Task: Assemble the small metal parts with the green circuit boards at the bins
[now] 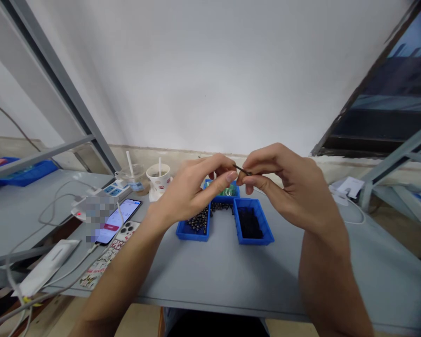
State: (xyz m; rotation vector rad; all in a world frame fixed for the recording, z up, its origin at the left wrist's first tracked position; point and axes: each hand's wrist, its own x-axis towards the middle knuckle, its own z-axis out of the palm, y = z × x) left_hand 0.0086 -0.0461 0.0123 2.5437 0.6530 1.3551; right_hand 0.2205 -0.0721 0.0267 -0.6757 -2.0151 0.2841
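A thin dark rod-like piece point(241, 169) spans the gap between my hands, held up above the table. My left hand point(199, 187) pinches its left end between thumb and fingers. At the other end, my right hand point(291, 187) is closed in a pinch on the same piece. Below stand a blue bin point(192, 236) with many small dark, shiny parts and another blue bin point(256, 241) holding black pieces. Behind them, a third blue bin point(236, 192) with green items is partly hidden by my hands. Loose small parts point(221, 206) lie between the bins.
To the left are a lit phone point(121, 220), a second phone in a patterned case point(107, 257), a power strip point(114, 190), trailing cables and a white packet point(47, 264). A paper cup point(158, 180) and a plastic cup point(136, 180) with straws stand near the wall.
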